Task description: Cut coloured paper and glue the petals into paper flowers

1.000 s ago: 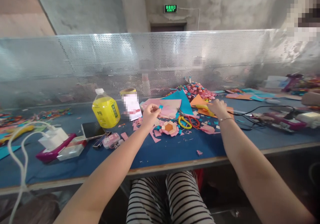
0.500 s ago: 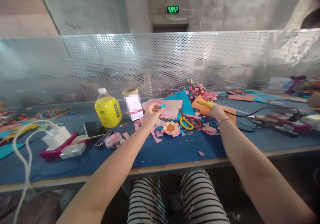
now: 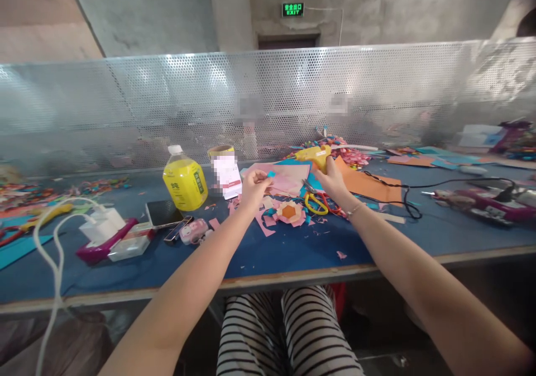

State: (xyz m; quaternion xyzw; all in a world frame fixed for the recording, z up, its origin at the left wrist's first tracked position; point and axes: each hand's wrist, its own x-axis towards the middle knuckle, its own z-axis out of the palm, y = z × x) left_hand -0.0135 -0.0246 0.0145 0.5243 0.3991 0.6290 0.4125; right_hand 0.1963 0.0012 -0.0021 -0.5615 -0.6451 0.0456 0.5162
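Between the fingertips of my left hand [image 3: 256,187] is a small blue paper piece [image 3: 271,174]. My right hand [image 3: 329,176] is wrapped round a yellow glue gun [image 3: 314,155], its nozzle pointing left toward the blue piece but apart from it. A white glue stick [image 3: 355,148] sticks out behind the gun. Below the hands lies a layered paper flower [image 3: 288,212] with an orange centre and pale pink petals. Yellow-and-red scissors [image 3: 316,203] rest just right of the flower. A pink paper sheet [image 3: 288,179] lies behind my left hand.
A yellow-labelled bottle [image 3: 184,179], a phone [image 3: 162,214] and a purple power strip [image 3: 106,242] stand left. Orange paper [image 3: 368,181], a black cord [image 3: 408,197] and a second purple strip [image 3: 486,205] lie right. A perforated metal panel [image 3: 167,108] closes off the back.
My right hand has lifted the glue gun off the orange paper and brought it left, nearer my left hand. My left hand still holds the blue piece.
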